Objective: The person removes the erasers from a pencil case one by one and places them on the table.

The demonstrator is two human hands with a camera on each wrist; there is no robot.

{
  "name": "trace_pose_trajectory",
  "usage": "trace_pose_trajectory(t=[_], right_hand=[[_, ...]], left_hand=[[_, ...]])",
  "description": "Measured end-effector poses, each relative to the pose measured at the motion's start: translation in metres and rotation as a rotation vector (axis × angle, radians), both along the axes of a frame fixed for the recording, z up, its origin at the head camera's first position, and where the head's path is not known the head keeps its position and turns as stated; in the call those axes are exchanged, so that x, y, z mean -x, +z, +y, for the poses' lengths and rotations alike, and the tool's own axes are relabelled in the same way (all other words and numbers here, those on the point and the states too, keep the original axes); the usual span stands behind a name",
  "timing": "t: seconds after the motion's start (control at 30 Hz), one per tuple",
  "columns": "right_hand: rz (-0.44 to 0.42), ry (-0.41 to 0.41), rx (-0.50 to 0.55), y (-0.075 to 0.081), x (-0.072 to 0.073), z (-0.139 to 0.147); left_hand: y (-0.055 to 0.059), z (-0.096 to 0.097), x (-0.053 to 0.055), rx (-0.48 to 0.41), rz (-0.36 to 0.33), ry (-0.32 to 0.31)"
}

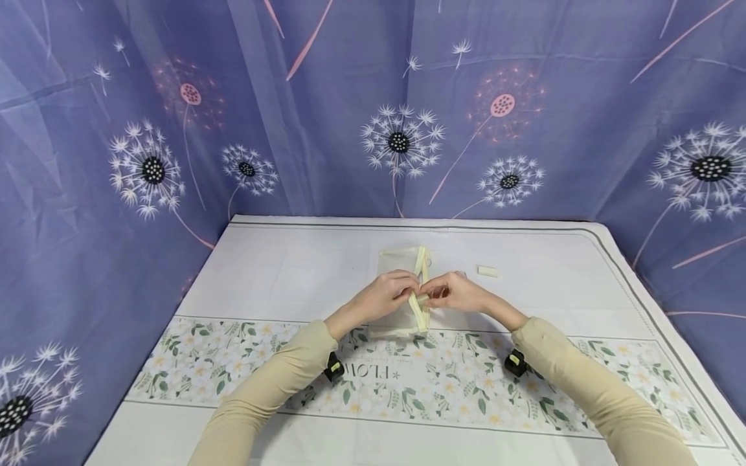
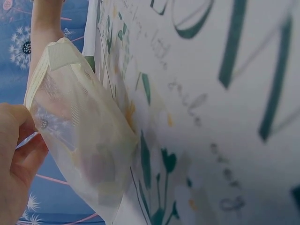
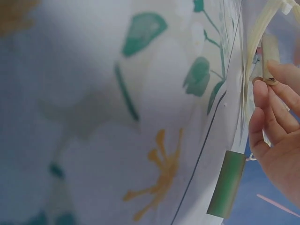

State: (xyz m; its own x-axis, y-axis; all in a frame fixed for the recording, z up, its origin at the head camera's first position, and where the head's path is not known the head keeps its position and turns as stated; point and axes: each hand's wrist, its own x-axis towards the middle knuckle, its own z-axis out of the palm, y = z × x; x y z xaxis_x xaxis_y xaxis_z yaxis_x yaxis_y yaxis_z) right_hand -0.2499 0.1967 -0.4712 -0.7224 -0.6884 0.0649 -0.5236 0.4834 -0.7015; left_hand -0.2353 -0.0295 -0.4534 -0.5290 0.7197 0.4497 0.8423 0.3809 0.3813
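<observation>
A see-through mesh pouch [image 1: 402, 321] with pale yellow zip edging lies on the table, its mouth towards the right. My left hand [image 1: 387, 294] pinches one edge of the mouth; the left wrist view shows the fingers [image 2: 33, 154] at the yellow trim. Between thumb and fingers, my right hand [image 1: 457, 292] holds a small pale block [image 3: 270, 51] at the mouth. Faint shapes show through the mesh [image 2: 101, 159], too blurred to name. A similar pale green block [image 1: 487, 271] lies on the table beyond the right hand.
A white cloth [image 1: 291, 265] with a floral band [image 1: 466, 388] covers the table. Blue dandelion curtains [image 1: 326, 129] hang at the back and sides. Black devices [image 1: 515, 364] sit at both wrists. A small thing [image 1: 462, 274] shows partly behind the right hand.
</observation>
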Motion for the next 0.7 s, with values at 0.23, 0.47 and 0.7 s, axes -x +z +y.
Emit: trace_pose_trajectory(t=[0.23, 0.47, 0.7], right_hand=[[-0.02, -0.008, -0.006, -0.0016, 0.0012, 0.0027], [-0.023, -0.025, -0.014, -0.0001, 0.0015, 0.0068], [-0.002, -0.012, 0.002, 0.0017, 0.0003, 0.01]], left_hand=[[0.0003, 0.0, 0.001, 0.019, 0.017, 0.003], [0.0023, -0.0002, 0.0011, 0.014, 0.055, -0.001], [-0.0004, -0.0006, 0.0002, 0.019, 0.052, -0.003]])
